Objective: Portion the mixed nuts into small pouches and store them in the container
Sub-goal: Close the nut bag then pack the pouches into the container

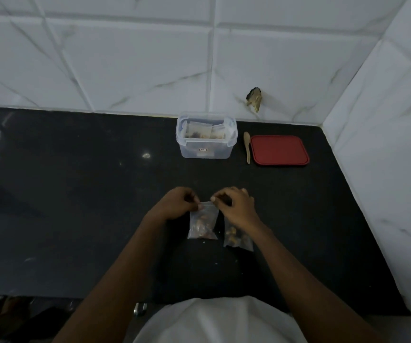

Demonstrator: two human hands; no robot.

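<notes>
A small clear pouch (203, 222) with mixed nuts in it lies on the black counter (88, 206) in front of me. My left hand (176, 205) pinches its top left corner and my right hand (236, 206) pinches its top right corner. A second filled pouch (236, 238) lies just to the right, partly under my right wrist. At the back stands an open clear plastic container (205, 137) with filled pouches standing inside it.
A red lid (279, 150) lies flat right of the container, with a small wooden spoon (247, 147) between them. White tiled walls close the counter at the back and right. A few crumbs dot the counter near the pouches.
</notes>
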